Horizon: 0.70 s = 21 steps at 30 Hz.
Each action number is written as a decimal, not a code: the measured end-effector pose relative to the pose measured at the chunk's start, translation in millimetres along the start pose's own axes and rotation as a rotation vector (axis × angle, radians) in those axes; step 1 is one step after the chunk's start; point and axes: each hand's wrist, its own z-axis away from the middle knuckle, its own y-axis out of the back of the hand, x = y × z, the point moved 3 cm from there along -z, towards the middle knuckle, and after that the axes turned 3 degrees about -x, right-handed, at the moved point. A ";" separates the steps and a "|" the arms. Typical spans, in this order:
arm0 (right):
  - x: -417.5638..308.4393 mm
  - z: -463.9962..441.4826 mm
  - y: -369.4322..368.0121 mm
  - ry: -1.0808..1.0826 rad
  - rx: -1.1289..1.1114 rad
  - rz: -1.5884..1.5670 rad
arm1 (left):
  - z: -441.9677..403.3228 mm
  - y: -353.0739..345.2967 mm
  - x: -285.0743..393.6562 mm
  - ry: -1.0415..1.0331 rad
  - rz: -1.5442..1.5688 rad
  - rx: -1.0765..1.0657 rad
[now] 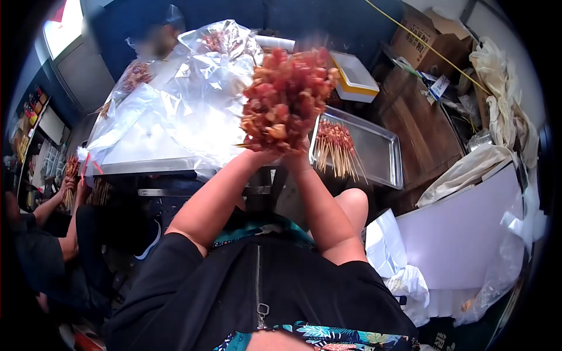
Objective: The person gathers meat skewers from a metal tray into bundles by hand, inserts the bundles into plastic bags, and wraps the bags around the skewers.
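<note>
A large bundle of raw meat skewers (287, 102) is held up in front of me, its red meat ends upward and slightly blurred. My left hand (261, 157) and my right hand (300, 151) come together under it, closed around its lower part. The meat covers most of my fingers, and the stick ends are largely hidden. Just right of the bundle, more meat skewers (335, 143) lie in a row in a metal tray (383, 153), their bare sticks pointing toward me.
Clear plastic sheeting (158, 111) covers the metal table (146, 167), with other skewers (137, 76) at its far left. A yellow-and-white box (357, 79) stands behind the tray. At right are a wooden surface (418, 126) and a cardboard box (424, 41). Another person's hand (67, 184) holds skewers at left.
</note>
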 end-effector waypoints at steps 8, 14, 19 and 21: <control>-70.0 22.1 -20.7 -0.020 -0.176 0.376 | 33.9 15.7 26.4 0.053 0.746 0.287; -129.8 31.8 -22.1 -0.189 -0.227 0.345 | 61.1 52.7 81.1 0.025 0.734 0.275; -140.7 35.6 9.7 0.055 -0.334 0.375 | 62.7 57.6 128.2 0.025 0.922 0.181; -124.3 44.4 14.6 0.193 -0.290 0.530 | 58.8 50.3 122.6 -0.002 0.962 0.300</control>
